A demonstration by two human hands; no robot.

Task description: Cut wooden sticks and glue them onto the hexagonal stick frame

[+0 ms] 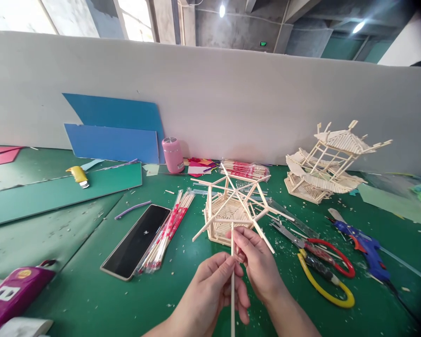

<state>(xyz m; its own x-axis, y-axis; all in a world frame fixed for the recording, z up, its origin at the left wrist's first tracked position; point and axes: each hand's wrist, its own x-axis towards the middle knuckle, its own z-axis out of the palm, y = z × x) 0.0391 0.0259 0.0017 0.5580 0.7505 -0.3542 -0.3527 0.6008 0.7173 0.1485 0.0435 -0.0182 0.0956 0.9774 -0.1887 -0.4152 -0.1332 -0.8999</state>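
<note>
Stick, pale and slender, held lengthwise in front of the wearer: the left hand and right hand each pinch it between thumb and fingertips, both partly curled. Its far end meets the front rail of a six-sided stick frame in the view; whether the two touch cannot be told. Splayed rods project from the frame, the right-hand ones reaching towards the scissors, whose red and yellow handles lie beside the right forearm; farther right is a blue glue gun. On the left, a strip of chip-strewn green table separates the left hand from a phone and the wrapped sticks touching it. A pale partition bounds the table behind; before it stand a pink container and a tiered stick model. Beyond rise concrete walls, with lit lamps overhead. The lower border cuts off both forearms and the stick's near end, the left border a purple object. Overlapping fingers obscure the exact grip, and clear wrapping blurs the rear bundle.
</note>
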